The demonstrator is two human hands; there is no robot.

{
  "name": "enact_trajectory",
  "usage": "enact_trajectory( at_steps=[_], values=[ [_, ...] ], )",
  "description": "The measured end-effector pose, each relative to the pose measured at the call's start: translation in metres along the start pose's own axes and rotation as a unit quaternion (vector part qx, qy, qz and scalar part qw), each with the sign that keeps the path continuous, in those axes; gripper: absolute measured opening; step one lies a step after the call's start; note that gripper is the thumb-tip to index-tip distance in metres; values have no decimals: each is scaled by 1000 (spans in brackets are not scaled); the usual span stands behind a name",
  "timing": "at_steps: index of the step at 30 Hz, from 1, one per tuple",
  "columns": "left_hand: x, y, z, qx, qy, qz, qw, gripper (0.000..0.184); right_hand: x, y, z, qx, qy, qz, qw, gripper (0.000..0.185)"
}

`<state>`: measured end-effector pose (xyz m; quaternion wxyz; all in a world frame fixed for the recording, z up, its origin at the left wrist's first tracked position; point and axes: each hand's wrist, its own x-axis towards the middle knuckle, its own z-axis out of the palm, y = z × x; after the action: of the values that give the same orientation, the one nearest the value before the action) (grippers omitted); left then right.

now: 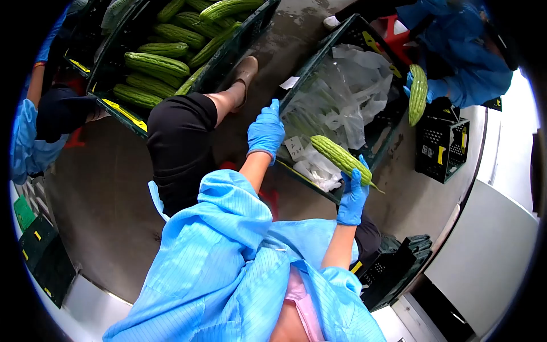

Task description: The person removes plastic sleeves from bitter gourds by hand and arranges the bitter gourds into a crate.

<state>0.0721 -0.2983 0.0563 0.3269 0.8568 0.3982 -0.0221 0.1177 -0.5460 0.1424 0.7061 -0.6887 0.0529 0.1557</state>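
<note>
Grey-brown floor (108, 228), gourd (339, 155) in right hand (353, 199); left hand (266, 134), apart

Head-worn view, facing forward, angled down

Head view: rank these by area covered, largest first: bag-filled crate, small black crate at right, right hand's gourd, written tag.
1. Bag-filled crate
2. Small black crate
3. Gourd in right hand
4. Written tag
Apparent size only.

White card (294, 147) in green crate (319, 61): apparently "2" over "7.2", rest unclear; marks (428, 150) on black crate (424, 165) illegible
</note>
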Motion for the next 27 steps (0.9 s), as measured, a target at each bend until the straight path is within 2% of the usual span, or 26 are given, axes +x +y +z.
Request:
enact_trajectory(
  at_steps=[3,7,9,12,13,14,16,18,20,22,23,24,26,27],
  values=[
    [0,-1,0,-13,0,1,1000,49,-36,5,-6,142,-4,20,990,59],
    [-3,1,-9,-68,-25,-8,997,53,-78,21,-10,324,14,55,944,60],
    [-6,0,-17,-130,-37,-13,991,55,-93,22,-9,325,11,37,945,60],
    [1,-27,6,-281,53,-18,958,53,-106,23,-12,292,-16,3,956,65],
    [1,-35,17,-328,128,9,936,50,-108,25,-18,258,-30,-17,965,67],
    [-20,-17,-21,-388,123,18,913,47,-110,27,-21,224,-44,-37,973,69],
    [-64,-1,-56,-536,77,40,840,45,-116,23,-16,181,-54,-68,980,75],
    [-100,-15,-67,-566,-98,-26,818,46,-122,23,-9,115,-72,-111,985,76],
    [-126,-23,-85,-608,-318,-228,691,54,-126,8,10,9,-99,-145,984,59],
    [-141,-36,-82,-650,-432,-288,555,64,-129,-1,25,-151,-135,-205,958,50],
    [-143,-34,-83,-682,-461,-283,493,67,-136,-14,40,-183,-166,-198,949,47],
    [-142,-35,-80,-703,-468,-255,471,66,-141,-23,57,-206,-186,-208,938,42],
    [-135,-39,-64,-718,-446,-244,476,61,-131,-34,76,-343,-308,-283,841,38],
    [-136,-40,-62,-722,-428,-266,475,59,-133,-32,84,-377,-322,-309,812,37]
  ],
)
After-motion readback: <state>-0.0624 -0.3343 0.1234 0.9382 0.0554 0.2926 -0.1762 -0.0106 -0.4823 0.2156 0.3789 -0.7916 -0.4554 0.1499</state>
